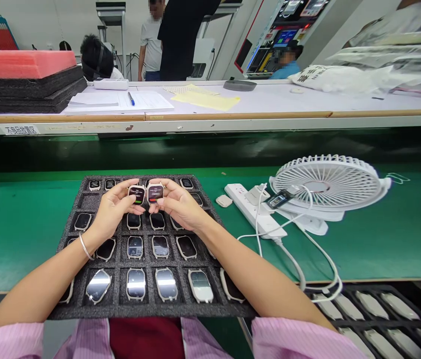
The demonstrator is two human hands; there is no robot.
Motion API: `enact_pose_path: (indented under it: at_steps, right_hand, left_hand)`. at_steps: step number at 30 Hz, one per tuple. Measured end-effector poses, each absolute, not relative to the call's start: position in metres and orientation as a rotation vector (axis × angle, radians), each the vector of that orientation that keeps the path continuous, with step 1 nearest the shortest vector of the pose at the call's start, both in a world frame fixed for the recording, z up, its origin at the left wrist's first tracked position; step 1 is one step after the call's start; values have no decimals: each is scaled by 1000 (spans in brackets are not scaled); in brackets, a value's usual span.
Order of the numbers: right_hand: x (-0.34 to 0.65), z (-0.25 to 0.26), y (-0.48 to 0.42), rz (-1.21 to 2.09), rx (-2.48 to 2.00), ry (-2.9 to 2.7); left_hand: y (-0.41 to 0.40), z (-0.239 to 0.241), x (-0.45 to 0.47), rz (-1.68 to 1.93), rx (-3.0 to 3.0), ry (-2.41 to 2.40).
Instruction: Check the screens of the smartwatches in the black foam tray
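Note:
My left hand point(112, 207) pinches a watch body point(137, 194) whose lit screen faces me. My right hand point(177, 203) holds a second watch body point(155, 192), also lit, right beside the first. Both hands hover over the far half of a black foam tray point(83, 199) on the green bench. Several watch bodies lie in the tray's pockets, such as one with a dark screen point(160, 246). A bangle sits on my left wrist.
A white desk fan point(326, 187) lies to the right, with a white power strip point(247, 207) and cables beside it. Another tray of parts point(378, 319) sits at lower right. A raised shelf point(210, 119) behind holds papers and foam sheets; people stand beyond it.

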State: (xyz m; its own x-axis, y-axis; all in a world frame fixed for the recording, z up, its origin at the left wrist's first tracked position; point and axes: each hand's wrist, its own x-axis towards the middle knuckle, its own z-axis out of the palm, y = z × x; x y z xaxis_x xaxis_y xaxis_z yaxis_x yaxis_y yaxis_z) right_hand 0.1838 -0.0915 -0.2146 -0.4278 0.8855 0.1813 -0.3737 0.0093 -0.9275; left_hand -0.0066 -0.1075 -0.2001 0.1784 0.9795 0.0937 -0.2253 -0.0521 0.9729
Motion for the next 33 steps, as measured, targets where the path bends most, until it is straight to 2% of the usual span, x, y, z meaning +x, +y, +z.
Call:
enact_pose_path:
  at_steps: [27,33]
  right_hand:
    - [181,-220,-86,1627,-707,-1144]
    - [179,-194,-73,1610,-679,-1172]
  left_hand:
    - [-104,-200,-8,1212,1127,866]
    - [-92,-179,-9,1276,1137,819]
